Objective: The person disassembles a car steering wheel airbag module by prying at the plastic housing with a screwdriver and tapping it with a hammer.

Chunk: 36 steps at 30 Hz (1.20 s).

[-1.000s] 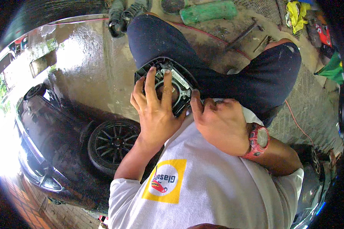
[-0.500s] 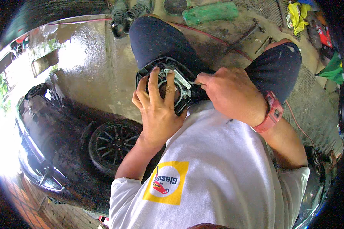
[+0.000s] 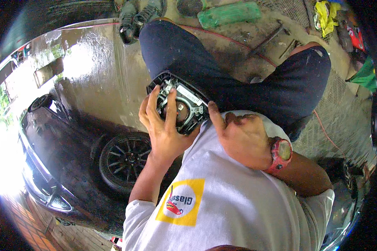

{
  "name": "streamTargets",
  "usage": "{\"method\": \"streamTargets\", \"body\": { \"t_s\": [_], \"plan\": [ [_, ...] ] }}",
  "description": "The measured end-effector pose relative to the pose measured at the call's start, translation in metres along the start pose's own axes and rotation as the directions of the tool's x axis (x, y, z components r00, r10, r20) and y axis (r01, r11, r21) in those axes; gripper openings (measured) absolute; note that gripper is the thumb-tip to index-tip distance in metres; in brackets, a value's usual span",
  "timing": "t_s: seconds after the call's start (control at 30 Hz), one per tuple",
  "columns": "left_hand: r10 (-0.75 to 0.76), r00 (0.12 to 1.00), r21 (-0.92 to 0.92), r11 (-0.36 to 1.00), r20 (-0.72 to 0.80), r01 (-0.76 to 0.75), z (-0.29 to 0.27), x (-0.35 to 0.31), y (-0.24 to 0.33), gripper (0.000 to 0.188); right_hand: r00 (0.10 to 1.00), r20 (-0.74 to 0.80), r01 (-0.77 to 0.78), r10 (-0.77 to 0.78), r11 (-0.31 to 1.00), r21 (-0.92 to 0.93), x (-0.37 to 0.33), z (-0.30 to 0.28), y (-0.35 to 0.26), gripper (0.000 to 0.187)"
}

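A steering wheel airbag module (image 3: 193,109) rests on my lap against my left thigh, its back facing up. It has a black plastic rim, a silver metal bracket with a pale label, and a round brown centre. My left hand (image 3: 166,133) grips it, two fingers lying across the bracket and the thumb at its near edge. At its right edge is my right hand (image 3: 244,140), the index finger stretched to the rim and the other fingers curled under. A thin pale sliver shows by that fingertip; whatever the curled fingers hold is hidden.
To the left stands a dark car (image 3: 67,154) with a black wheel (image 3: 127,161). Ahead lie dark shoes (image 3: 144,19), a green plastic piece (image 3: 230,16), a long metal tool (image 3: 268,41) and a red hose (image 3: 228,38). Yellow cloth (image 3: 326,19) and green cloth (image 3: 365,78) lie at right.
My right hand has moved toward me and turned, going from a pinch on a thin tool at the module's edge to an extended index finger. The module and left hand have shifted slightly nearer.
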<state>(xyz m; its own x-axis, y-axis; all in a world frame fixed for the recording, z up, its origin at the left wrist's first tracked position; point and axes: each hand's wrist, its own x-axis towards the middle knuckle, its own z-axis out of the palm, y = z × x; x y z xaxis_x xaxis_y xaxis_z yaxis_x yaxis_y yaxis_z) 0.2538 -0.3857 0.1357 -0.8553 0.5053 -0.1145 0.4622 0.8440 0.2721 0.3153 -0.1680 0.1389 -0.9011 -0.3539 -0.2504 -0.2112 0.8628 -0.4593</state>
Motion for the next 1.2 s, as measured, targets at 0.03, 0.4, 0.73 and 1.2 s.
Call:
{"method": "streamTargets", "body": {
  "t_s": [0.03,0.4,0.73,1.2],
  "plan": [
    [-0.002,1.0,0.008,1.0,-0.015,0.002,0.002,-0.004,0.0,0.102,1.0,-0.019,-0.009,0.01,1.0,0.024,-0.001,0.001,-0.004,0.052],
    [-0.037,0.998,0.011,0.999,-0.055,0.038,0.005,-0.015,0.005,0.109,0.995,0.097,-0.045,-0.01,0.837,0.545,-0.007,-0.023,0.005,0.058],
    [-0.037,0.997,0.065,0.997,-0.064,0.041,0.012,-0.007,0.003,0.108,0.84,0.505,-0.538,-0.2,-0.436,0.722,0.003,-0.016,-0.027,0.059],
    [-0.076,0.994,0.066,0.994,-0.081,0.081,0.001,0.004,0.019,0.112,0.766,0.599,-0.476,0.232,-0.421,0.772,-0.011,-0.022,-0.003,0.024]
  ]
}}
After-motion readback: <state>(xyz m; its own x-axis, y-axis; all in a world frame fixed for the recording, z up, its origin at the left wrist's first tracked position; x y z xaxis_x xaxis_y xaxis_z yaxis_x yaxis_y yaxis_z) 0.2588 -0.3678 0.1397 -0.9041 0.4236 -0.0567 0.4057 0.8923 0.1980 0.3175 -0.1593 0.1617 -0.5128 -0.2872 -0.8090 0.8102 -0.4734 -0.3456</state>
